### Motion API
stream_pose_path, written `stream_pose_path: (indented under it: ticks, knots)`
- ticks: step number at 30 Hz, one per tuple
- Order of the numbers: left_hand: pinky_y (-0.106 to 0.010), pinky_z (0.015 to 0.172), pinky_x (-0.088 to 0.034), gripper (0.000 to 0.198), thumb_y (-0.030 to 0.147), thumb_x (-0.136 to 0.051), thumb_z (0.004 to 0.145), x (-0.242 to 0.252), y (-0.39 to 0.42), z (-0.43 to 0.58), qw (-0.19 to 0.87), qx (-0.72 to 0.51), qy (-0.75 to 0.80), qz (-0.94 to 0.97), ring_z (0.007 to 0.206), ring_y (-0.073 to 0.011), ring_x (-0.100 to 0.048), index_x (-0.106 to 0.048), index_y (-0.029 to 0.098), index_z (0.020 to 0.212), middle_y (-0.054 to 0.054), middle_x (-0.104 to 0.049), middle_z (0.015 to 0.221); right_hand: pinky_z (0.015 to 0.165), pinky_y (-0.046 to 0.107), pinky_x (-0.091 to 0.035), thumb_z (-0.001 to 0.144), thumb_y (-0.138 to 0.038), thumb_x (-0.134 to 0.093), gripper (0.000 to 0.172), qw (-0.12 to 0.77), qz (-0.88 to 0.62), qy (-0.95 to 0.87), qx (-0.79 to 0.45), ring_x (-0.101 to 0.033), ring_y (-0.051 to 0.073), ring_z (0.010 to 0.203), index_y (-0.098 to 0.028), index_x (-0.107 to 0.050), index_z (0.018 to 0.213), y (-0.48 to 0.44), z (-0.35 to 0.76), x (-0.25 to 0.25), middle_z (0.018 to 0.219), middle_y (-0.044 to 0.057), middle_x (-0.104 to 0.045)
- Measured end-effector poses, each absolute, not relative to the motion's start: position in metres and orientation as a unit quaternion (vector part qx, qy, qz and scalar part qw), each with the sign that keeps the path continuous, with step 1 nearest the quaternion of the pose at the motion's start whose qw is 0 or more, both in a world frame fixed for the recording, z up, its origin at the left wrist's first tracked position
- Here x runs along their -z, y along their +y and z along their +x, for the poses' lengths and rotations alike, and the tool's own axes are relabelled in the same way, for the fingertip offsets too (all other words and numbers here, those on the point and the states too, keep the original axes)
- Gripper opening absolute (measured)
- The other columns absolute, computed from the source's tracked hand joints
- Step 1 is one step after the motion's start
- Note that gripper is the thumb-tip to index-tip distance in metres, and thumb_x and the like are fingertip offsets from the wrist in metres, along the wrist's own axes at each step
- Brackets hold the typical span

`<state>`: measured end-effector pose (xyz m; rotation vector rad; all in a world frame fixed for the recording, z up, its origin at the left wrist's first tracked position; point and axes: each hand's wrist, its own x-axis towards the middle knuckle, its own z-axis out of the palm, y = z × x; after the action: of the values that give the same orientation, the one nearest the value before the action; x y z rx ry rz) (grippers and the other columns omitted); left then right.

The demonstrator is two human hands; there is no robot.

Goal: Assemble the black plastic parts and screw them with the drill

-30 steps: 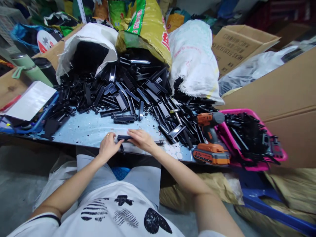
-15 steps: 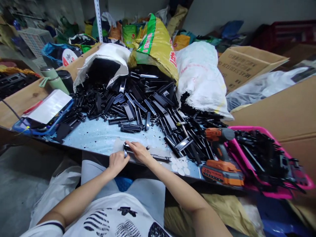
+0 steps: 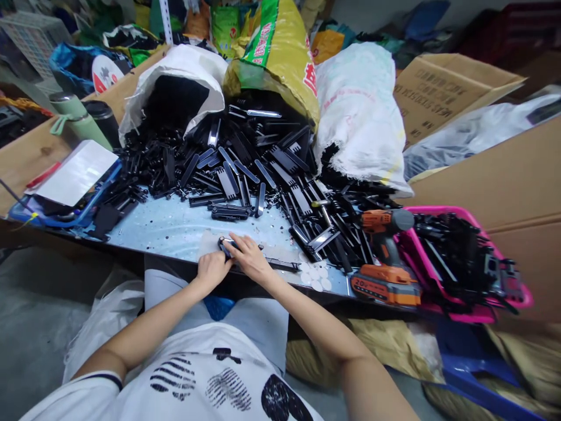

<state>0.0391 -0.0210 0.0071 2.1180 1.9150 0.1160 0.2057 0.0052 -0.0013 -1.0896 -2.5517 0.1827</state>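
Observation:
At the front edge of the table, my left hand [image 3: 214, 270] is closed with its fingertips against a small black part [image 3: 224, 242] that has a shiny edge. My right hand [image 3: 251, 257] lies over the same part from the other side, fingers bent and pressed on it. My fingers cover most of the part, so its full shape is hidden. A long, thin black strip [image 3: 283, 264] lies flat just right of my right hand. Beside its end are several round, whitish discs [image 3: 316, 275].
Loose black parts [image 3: 228, 181] are heaped behind my hands, spilling from a white sack [image 3: 188, 64] and a yellow sack [image 3: 289, 52]. An orange cordless drill [image 3: 385, 283] stands at right, next to a pink basket [image 3: 460, 211] of black parts. A blue tray [image 3: 103, 184] sits at left.
The camera has tipped downward, so the scene sits higher. My right fingers have shifted from the upper end of the part to lie across it. My left hand stays closed beside it.

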Motion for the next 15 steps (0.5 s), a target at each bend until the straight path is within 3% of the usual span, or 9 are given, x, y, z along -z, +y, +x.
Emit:
stream_pose_path:
  ticks: [2,5,10,15]
  knots:
    - [-0.036,0.077,-0.044,0.043,0.048,-0.04,0.091,-0.013,-0.013,0.038,0.11,-0.086,0.586,0.798,0.094,-0.0288,-0.061,-0.064,0.013,0.095,-0.017,-0.065,0.094,0.101,0.047,-0.036,0.091,-0.021,-0.044,0.046,0.227,-0.422,-0.877,-0.03,-0.041,0.026,0.124,-0.023,-0.041,0.137,-0.005,0.231,0.003,0.138,0.013,-0.042]
    - [-0.04,0.089,-0.039,0.048,0.052,-0.054,0.083,-0.017,0.008,0.048,0.087,-0.12,0.433,0.889,0.11,-0.0313,-0.051,-0.057,0.013,0.111,-0.018,-0.059,0.112,0.092,0.042,-0.044,0.09,-0.037,-0.05,0.05,0.233,-0.465,-0.854,-0.028,-0.051,0.026,0.114,-0.019,-0.043,0.135,-0.014,0.268,0.017,0.129,0.016,-0.051]
    - [-0.037,0.083,-0.04,0.044,0.047,-0.059,0.082,-0.005,0.033,0.07,0.139,-0.066,0.365,0.918,0.1,-0.0273,-0.054,-0.054,0.013,0.108,-0.013,-0.06,0.1,0.076,0.034,-0.048,0.091,-0.04,-0.048,0.05,0.182,-0.417,-0.888,-0.061,-0.059,0.021,0.087,-0.015,-0.044,0.134,-0.002,0.292,0.037,0.093,0.011,-0.064]
    - [-0.036,0.085,-0.039,0.047,0.05,-0.056,0.083,-0.001,0.029,0.067,0.123,-0.081,0.362,0.921,0.103,-0.0268,-0.053,-0.053,0.013,0.113,-0.013,-0.059,0.106,0.073,0.029,-0.045,0.094,-0.039,-0.044,0.043,0.137,-0.333,-0.931,-0.06,-0.057,0.018,0.084,-0.016,-0.047,0.131,0.013,0.299,0.027,0.093,0.008,-0.063]
